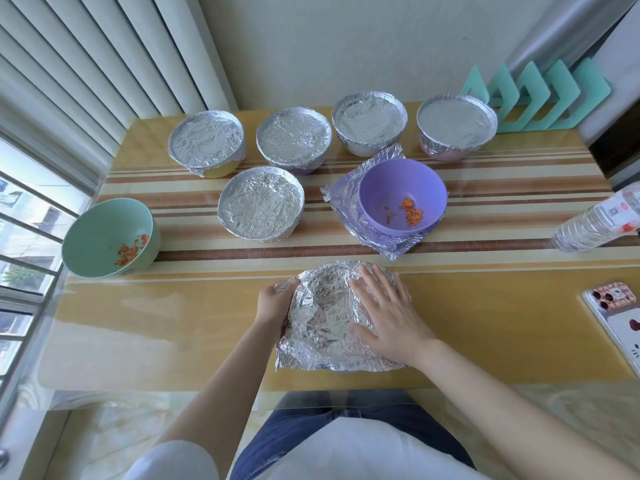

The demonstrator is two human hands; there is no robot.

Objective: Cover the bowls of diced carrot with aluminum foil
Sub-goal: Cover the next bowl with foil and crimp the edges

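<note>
The right hand (384, 313) lies flat with fingers spread on the foil (325, 317), which hides the bowl beneath. The left hand (273, 303) curls round the foil's left rim, gripping it. Loose foil corners jut toward the bench's near edge. Bare bench (166, 306) lies on either side. Beyond stand an uncovered purple bowl (381, 188), a green bowl (97, 233) at the left edge, and five covered bowls (261, 202).
</note>
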